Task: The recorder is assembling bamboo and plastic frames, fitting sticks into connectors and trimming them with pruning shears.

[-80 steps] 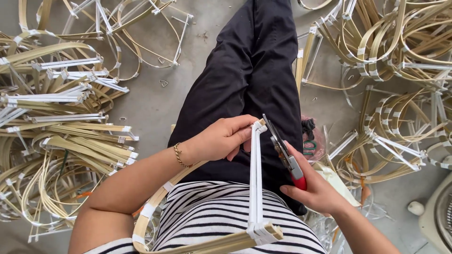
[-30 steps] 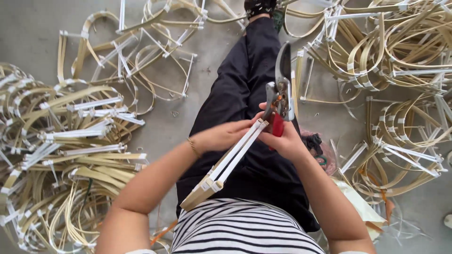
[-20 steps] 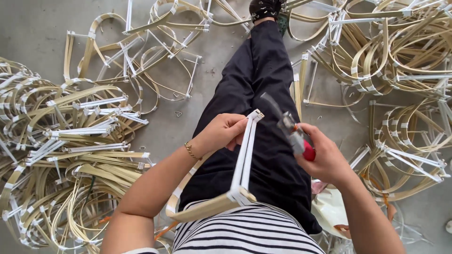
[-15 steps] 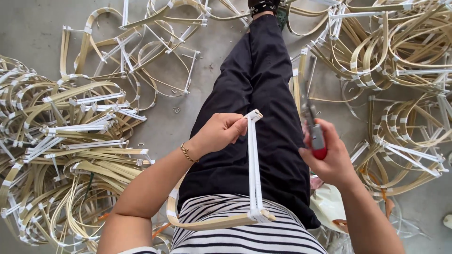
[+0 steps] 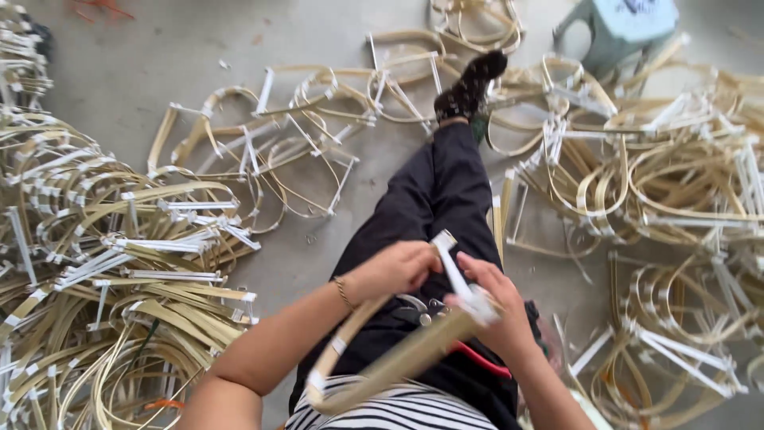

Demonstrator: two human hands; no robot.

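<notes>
Bamboo frame (image 5: 398, 358) held between left hand (image 5: 398, 267) and, seemingly, right hand (image 5: 497, 306).

A bare grey concrete floor (image 5: 159, 56) fills the frame under even, soft light. Heaps of bent bamboo frames (image 5: 103, 263) crowd the left and right edges. A pale green plastic stool (image 5: 617, 28) stands at the upper right.

Matt pale bamboo strip frame (image 5: 382, 362), glossy white tape binding (image 5: 455, 275), rough grey concrete floor (image 5: 127, 72).
</notes>
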